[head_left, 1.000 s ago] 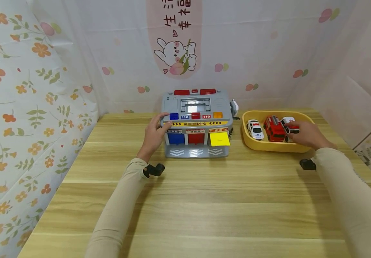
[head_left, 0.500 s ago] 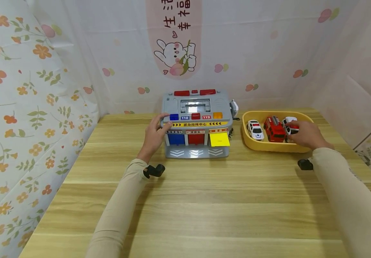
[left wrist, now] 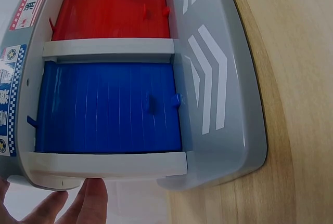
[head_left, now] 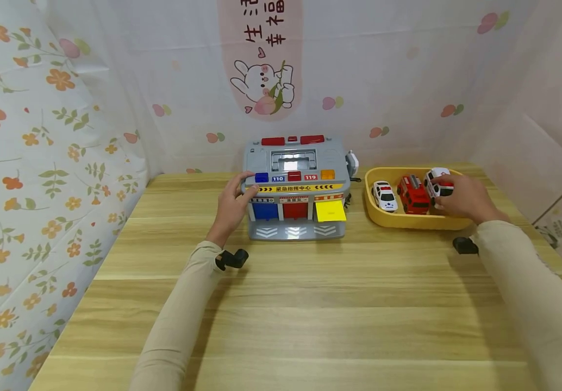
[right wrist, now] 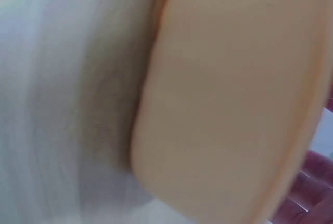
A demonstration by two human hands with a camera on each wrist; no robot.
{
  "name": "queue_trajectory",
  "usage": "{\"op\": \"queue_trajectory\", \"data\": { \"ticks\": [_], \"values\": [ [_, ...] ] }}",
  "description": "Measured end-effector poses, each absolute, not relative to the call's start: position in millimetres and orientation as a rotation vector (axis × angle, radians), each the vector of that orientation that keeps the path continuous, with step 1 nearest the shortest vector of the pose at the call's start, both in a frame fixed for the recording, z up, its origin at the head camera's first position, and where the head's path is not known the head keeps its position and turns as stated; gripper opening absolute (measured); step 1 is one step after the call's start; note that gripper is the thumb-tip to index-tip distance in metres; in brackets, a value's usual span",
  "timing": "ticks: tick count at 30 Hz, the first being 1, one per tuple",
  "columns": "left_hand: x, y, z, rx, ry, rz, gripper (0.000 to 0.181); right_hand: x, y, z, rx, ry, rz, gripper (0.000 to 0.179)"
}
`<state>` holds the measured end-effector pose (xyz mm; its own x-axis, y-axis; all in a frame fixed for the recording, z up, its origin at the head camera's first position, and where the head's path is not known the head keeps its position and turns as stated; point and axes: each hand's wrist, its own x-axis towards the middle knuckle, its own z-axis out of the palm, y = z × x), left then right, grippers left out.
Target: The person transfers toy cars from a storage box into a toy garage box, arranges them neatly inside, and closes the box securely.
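In the head view a grey toy garage (head_left: 294, 190) stands at the back of the table, with a blue door (left wrist: 109, 107), a red door (left wrist: 117, 16) and a raised yellow door (head_left: 330, 211). My left hand (head_left: 231, 209) grips its left end, thumb on the front top edge; in the left wrist view fingertips touch its side. At the right, my right hand (head_left: 469, 198) pinches a white toy ambulance (head_left: 434, 178) with red and black markings, which tilts above a yellow basket (head_left: 398, 219). The right wrist view shows mostly the blurred basket wall, with fingers (right wrist: 307, 187) beyond it.
A white toy police car (head_left: 385, 196) and a red toy fire truck (head_left: 413, 194) lie in the basket. A white handset-like piece (head_left: 353, 162) hangs on the garage's right side. Patterned cloth (head_left: 183, 81) hangs behind the wooden table (head_left: 310, 315).
My right hand has raised and tilted the toy ambulance among the other vehicles. My left hand stays on the toy garage. The head view has shifted slightly.
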<state>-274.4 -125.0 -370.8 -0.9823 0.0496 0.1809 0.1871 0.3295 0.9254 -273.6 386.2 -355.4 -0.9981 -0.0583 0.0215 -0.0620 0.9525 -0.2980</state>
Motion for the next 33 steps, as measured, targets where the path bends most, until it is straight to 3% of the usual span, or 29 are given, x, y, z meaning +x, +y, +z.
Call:
{"op": "queue_trajectory", "data": {
  "ticks": [19, 28, 33],
  "values": [
    [-277.2, -126.5, -374.0, -0.218, -2.463, -1.771, 0.040, -261.6, 344.4, -320.9, 0.228, -3.040, 0.451, 0.052],
    [-252.7, -117.9, -343.7, -0.214, -2.486, -1.753, 0.040, -249.6, 322.0, -314.2, 0.290, -3.044, 0.461, 0.054],
    [-271.1, -124.0, -367.8, -0.242, -2.446, -1.746, 0.040, -239.9, 307.0, -309.8, 0.316, -3.073, 0.403, 0.054]
  ]
}}
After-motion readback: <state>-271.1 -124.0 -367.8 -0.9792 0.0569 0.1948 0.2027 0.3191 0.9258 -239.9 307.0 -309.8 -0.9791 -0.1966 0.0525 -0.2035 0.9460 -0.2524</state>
